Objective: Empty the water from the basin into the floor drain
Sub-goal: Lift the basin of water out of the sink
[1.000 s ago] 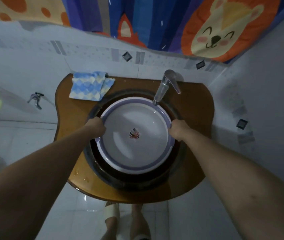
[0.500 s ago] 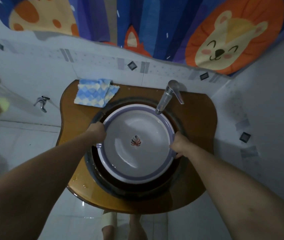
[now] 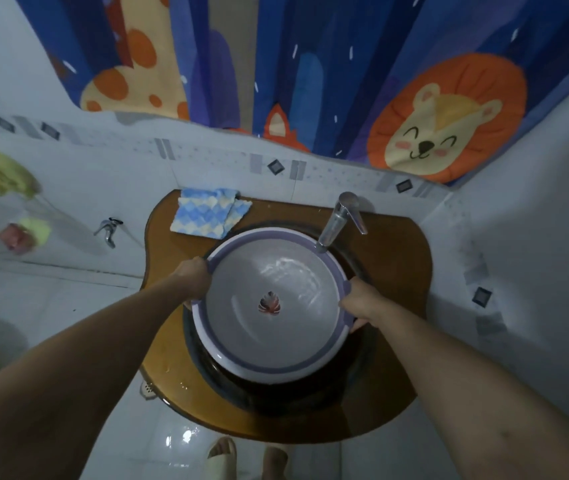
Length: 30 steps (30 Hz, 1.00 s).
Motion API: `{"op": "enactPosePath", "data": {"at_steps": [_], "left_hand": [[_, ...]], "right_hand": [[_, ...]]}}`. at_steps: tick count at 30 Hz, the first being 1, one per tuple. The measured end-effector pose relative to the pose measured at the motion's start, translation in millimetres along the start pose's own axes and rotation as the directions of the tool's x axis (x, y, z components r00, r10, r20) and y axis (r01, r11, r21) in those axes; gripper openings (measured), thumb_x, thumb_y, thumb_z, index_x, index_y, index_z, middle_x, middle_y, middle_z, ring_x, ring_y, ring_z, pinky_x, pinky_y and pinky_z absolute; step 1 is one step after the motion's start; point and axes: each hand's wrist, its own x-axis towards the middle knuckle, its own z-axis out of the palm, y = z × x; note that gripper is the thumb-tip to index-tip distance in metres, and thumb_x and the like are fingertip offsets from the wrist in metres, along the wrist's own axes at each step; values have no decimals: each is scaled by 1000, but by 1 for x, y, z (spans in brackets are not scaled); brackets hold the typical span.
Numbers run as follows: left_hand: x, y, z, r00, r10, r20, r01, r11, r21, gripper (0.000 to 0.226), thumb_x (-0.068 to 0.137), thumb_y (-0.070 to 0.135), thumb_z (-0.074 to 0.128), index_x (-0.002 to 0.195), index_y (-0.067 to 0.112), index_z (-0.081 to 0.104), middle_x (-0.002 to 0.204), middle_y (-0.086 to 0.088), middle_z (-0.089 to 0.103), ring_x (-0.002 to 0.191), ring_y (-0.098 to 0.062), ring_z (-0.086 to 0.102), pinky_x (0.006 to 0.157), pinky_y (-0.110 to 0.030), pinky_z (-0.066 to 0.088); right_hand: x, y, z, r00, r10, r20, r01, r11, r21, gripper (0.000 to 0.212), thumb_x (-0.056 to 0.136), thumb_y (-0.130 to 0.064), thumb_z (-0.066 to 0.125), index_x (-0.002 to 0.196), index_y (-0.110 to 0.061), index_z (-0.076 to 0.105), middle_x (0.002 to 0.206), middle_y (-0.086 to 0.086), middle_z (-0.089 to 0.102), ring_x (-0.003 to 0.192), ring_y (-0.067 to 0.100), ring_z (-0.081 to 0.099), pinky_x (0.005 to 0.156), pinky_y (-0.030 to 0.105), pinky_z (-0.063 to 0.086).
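Lift-off step in hand: left hand (image 3: 195, 273) and right hand (image 3: 357, 301) are both closed on opposite rims of the water-filled basin (image 3: 272, 303), which sits at frame centre within the dark sink bowl (image 3: 276, 393). The next move calls for a level raise towards the lower frame, clearing the faucet (image 3: 336, 221) overhanging the basin's upper-right rim. What appears to be the floor drain (image 3: 147, 389) shows at the countertop (image 3: 390, 271) edge, lower left, with open tiled floor there.

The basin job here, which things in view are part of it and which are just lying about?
Part of the job:
basin, holding water
left hand and right hand, gripping its rim
floor drain

Lying about:
cloth
sink tap
wall tap
curtain
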Motion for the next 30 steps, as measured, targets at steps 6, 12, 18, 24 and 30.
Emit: {"op": "enactPosePath", "data": {"at_steps": [6,12,18,24,30], "left_hand": [[-13,-10,-24,1000,-2,-22,1,998,-60,21,95,7,44,109,0,58,90,-21,65,69,-36,71,48,-42,61],[-28,-25,-36,1000,3,-29,-6,997,-80,21,99,13,50,115,3,59,99,-19,67,79,-35,72,60,-45,63],[-39,-35,-39,998,33,-51,-37,996,-83,27,102,21,45,117,4,60,102,-17,69,84,-31,72,71,-42,63],[-48,-50,-51,997,6,-80,-14,995,-99,27,102,20,44,113,4,63,102,-16,71,86,-29,72,77,-40,62],[-74,-67,-66,986,0,-169,-13,997,-74,36,101,24,40,118,0,60,116,-21,66,103,-36,65,80,-36,52]], "right_hand": [[-11,-14,0,999,-31,41,31,999,6,51,84,9,57,131,-11,50,114,17,63,90,29,70,75,49,62],[-22,-28,9,998,-49,35,48,999,12,38,86,3,57,121,-12,56,115,15,65,98,32,67,76,48,62],[-34,-31,14,998,-67,4,66,997,25,23,89,-2,55,110,-10,60,107,15,68,95,31,69,75,48,62],[-49,-44,19,991,-131,-28,132,990,39,23,88,-2,56,109,-11,59,106,15,69,93,30,70,70,47,63],[-67,-69,17,974,-222,-38,224,974,42,13,92,-7,57,98,-18,57,101,11,68,89,29,69,65,42,63]]}}
